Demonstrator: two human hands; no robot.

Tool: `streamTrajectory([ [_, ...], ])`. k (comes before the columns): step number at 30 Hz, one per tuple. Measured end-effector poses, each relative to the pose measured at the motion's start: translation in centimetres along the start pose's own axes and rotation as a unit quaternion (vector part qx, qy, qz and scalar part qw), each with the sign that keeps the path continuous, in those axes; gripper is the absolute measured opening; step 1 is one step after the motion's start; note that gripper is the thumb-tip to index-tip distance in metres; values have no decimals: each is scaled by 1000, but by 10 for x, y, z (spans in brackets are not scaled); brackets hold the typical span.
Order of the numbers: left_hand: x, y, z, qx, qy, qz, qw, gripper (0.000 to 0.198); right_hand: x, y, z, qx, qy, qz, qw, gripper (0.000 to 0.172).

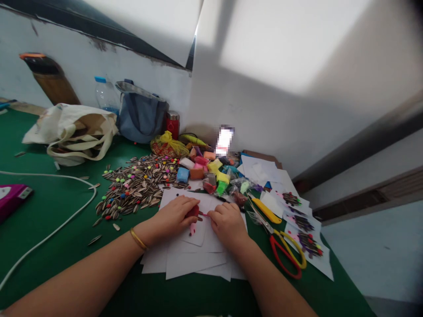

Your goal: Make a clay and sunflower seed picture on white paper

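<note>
White paper sheets [194, 264] lie stacked in front of me on the green table. Over their left part is my left hand [175, 213], fingers bent together against a dark red lump [194, 212]. My right hand [228, 222] is closed at the right side of the sheets, its fingertips at a thin pink strand [205, 215] that runs toward the red lump. Just below the left fingers, a small pink piece [192, 229] with dark bits rests on the paper. What lies under the right palm is hidden.
Sunflower seeds with coloured balls [142, 182] are heaped at the left. Colourful clay packs [214, 169] lie behind the paper. Scissors [280, 246] and a yellow cutter [267, 210] are at the right, near decorated sheets [325, 264]. A white cable [56, 237] curves at the left.
</note>
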State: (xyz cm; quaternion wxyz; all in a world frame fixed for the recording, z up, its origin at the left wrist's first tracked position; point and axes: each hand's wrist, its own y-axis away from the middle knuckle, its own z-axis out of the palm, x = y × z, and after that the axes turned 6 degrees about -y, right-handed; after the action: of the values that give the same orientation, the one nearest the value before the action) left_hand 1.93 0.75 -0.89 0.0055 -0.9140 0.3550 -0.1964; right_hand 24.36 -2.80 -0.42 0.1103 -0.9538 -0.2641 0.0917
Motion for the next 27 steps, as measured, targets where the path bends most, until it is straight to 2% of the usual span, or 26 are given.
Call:
streamTrajectory([
  [5, -1, 0, 1, 4, -2, 4, 1000, 49, -3, -2, -3, -3, 26, -11, 1000, 8],
  [13, -2, 0, 3, 2, -4, 4, 1000, 50, 7, 3, -4, 28, -7, 1, 1000, 12],
  [27, -1, 1, 2, 4, -10, 3, 1000, 49, -2, -1, 0, -3, 11, 9, 1000, 11],
])
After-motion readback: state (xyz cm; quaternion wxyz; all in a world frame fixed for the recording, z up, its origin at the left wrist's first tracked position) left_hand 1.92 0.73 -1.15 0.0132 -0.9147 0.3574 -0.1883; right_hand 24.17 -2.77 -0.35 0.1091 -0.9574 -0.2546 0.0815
